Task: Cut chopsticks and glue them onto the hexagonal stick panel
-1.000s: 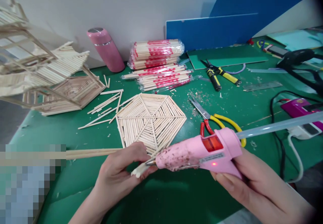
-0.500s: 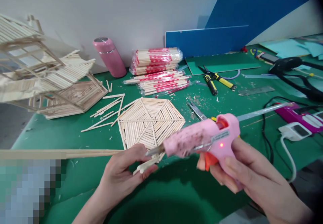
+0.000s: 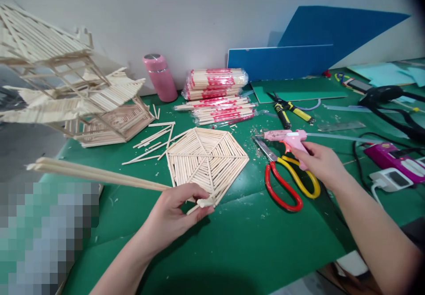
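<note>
My left hand is closed around a few thin wooden sticks, which stick out to the left, with short ends by the fingertips. Just beyond those fingers lies a flat polygonal panel of sticks laid in rings between spokes. My right hand grips the handle of a pink hot glue gun, its nozzle pointing left and a clear glue stick running out of its back. Below the gun, scissors with one red and one yellow handle lie on the green table.
A tiered stick-built model stands at the left, with loose stick pieces near it. Behind are a pink flask, wrapped stick bundles and yellow-black pliers. A magenta power strip and cables lie at the right.
The glue gun has moved away from the sticks in my left hand, to the right and back over the table by the scissors. The held sticks now tilt up at their left end.
</note>
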A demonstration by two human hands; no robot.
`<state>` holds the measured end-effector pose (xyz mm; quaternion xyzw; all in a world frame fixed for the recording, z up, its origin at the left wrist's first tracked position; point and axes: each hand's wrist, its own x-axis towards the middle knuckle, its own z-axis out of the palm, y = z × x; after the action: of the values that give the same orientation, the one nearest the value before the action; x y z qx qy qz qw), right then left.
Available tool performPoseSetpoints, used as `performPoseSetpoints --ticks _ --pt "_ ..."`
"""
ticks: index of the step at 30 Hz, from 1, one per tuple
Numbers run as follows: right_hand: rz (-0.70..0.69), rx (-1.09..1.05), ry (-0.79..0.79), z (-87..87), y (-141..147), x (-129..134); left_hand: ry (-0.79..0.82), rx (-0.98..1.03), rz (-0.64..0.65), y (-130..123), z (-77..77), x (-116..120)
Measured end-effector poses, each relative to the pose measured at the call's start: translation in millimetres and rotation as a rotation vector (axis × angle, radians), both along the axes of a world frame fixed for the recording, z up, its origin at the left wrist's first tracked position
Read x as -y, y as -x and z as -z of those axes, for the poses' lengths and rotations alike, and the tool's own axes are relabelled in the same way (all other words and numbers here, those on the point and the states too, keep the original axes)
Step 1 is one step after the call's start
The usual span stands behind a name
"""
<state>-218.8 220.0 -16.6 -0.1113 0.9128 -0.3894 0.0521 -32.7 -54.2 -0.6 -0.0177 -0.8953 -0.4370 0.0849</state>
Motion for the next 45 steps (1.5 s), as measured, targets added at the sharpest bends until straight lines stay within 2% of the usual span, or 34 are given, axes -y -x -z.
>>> performPoseSetpoints --ticks 3,5,6,7,8,10,13,16,18,20,24,26,29,31,37,45 --pt "0.082 -0.262 -0.292 -4.4 -6 3 -0.027 0.06 -0.015 0 -3.6 0" --pt "0.069 -0.391 -0.263 -11.8 -20 14 -0.044 0.104 -0.005 1 -4.9 -1" --pt "-0.01 -0.45 -0.187 -15.9 -28 23 -0.049 0.119 0.003 1 -5.1 -1" --pt "-0.16 -0.477 -0.083 -19.7 -37 34 -0.053 0.128 0.006 1 -5.0 -1" --pt "-0.345 -0.469 0.001 -22.8 -46 46 -0.056 0.134 0.006 1 -4.7 -1" --pt "-0.737 -0.419 0.007 -26.2 -61 72 -0.067 0.14 -0.008 1 -4.2 -2" --pt "-0.961 -0.447 -0.093 -24.6 -71 102 -0.106 0.156 -0.014 1 -3.9 -3" --pt "-1.045 -0.502 -0.156 -20.5 -69 115 -0.122 0.17 -0.004 1 -3.4 -4" --pt "-1.063 -0.509 -0.154 -19.5 -64 117 -0.132 0.181 -0.013 1 -2.3 -5" --pt "-1.019 -0.458 -0.077 -20.8 -58 116 -0.159 0.199 -0.033 1 -1.4 -5" --pt "-0.689 -0.272 0.276 -26.3 -56 113 -0.1 0.224 -0.055 0 -3.1 -9" --pt "-0.591 -0.133 0.388 -27.0 -63 111 -0.018 0.216 -0.054 -1 -5.2 -11" --pt "-0.6 0.048 0.438 -22.9 -81 107 0.045 0.211 -0.016 -2 -7.1 -12" --pt "-0.606 0.092 0.468 -17.9 -91 105 0.047 0.211 0.026 -2 -6.6 -11" --pt "-0.647 0.038 0.519 -5.6 -99 106 0.004 0.199 0.076 0 -2.4 -9" --pt "-0.683 0.015 0.485 0.9 -99 105 -0.017 0.165 0.084 1 -3.1 -10"
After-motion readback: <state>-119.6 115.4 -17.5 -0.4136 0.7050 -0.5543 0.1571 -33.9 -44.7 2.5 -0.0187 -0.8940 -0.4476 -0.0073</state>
